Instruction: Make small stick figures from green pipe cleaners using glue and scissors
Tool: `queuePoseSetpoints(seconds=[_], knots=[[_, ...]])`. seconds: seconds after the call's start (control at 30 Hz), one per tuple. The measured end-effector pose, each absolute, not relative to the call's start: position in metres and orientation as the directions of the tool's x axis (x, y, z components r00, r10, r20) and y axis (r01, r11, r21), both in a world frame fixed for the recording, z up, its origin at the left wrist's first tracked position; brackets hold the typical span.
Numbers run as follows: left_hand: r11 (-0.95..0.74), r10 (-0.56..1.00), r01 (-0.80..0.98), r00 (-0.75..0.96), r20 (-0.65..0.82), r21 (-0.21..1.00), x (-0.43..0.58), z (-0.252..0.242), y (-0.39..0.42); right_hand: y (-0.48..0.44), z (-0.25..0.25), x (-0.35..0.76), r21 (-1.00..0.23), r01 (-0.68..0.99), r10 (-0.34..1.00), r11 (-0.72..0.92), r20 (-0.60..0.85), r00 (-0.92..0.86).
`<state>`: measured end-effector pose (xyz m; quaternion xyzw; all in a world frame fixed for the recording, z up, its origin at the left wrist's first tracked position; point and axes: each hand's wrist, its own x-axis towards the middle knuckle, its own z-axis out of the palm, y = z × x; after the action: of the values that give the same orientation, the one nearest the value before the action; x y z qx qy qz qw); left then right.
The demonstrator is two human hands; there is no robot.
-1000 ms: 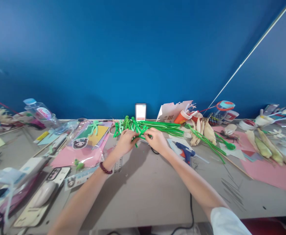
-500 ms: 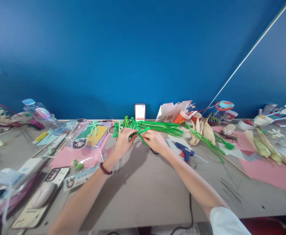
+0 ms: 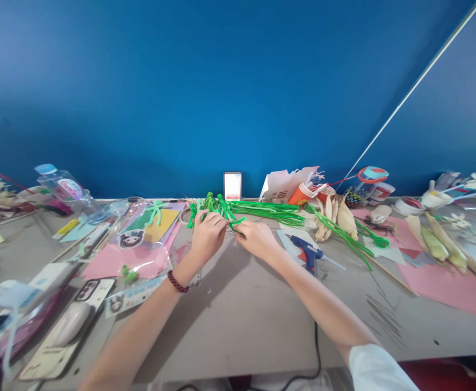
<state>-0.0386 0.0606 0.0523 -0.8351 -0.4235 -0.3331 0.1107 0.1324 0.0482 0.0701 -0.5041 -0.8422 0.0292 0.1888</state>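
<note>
Between my two hands is a short green pipe cleaner (image 3: pixel 238 221), held just above the table near the blue wall. My left hand (image 3: pixel 210 232) is closed on its left part, and the fingers hide most of that end. The fingers of my right hand (image 3: pixel 254 237) pinch it at the right. Behind my hands lie a bundle of long green pipe cleaners (image 3: pixel 270 210) and several twisted green pipe cleaner shapes (image 3: pixel 210 202). A blue glue gun (image 3: pixel 309 252) rests on white paper, to the right of my right hand.
A small white-screened device (image 3: pixel 233 185) leans on the wall. To the left are pink paper (image 3: pixel 111 263), a water bottle (image 3: pixel 64 184) and a phone (image 3: pixel 64 331) with a mouse (image 3: pixel 73 324) on it. Orange paper cups (image 3: pixel 302 194), corn husks (image 3: pixel 346 220) and pink sheets (image 3: pixel 445 288) lie rightward.
My right hand has turned slightly inward and lower around the pipe cleaner. Less of the pipe cleaner shows between my hands, and its crossing ends have shifted.
</note>
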Motion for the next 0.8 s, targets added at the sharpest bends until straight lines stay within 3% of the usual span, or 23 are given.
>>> queuePoseSetpoints(seconds=[0.2, 0.47, 0.63, 0.8], knots=[[-0.608, 0.598, 0.794, 0.461, 0.656, -0.004, -0.036, 0.052, 0.058, 0.045, 0.07, 0.13, -0.233, 0.855, 0.879, 0.463, 0.242, -0.41], [-0.631, 0.577, 0.771, 0.539, 0.613, -0.084, -0.032, 0.051, 0.057, 0.053, 0.066, 0.136, -0.271, 0.75, 0.754, 0.603, 0.502, -0.425], [-0.698, 0.56, 0.713, 0.597, 0.574, -0.06, -0.035, 0.055, 0.058, 0.064, 0.061, 0.141, -0.578, 0.572, 0.801, 0.581, 0.529, -0.279], [-0.744, 0.558, 0.668, 0.602, 0.571, 0.022, -0.037, 0.055, 0.058, 0.07, 0.048, 0.137, -0.862, 0.402, 0.952, 0.307, 0.28, -0.127]])
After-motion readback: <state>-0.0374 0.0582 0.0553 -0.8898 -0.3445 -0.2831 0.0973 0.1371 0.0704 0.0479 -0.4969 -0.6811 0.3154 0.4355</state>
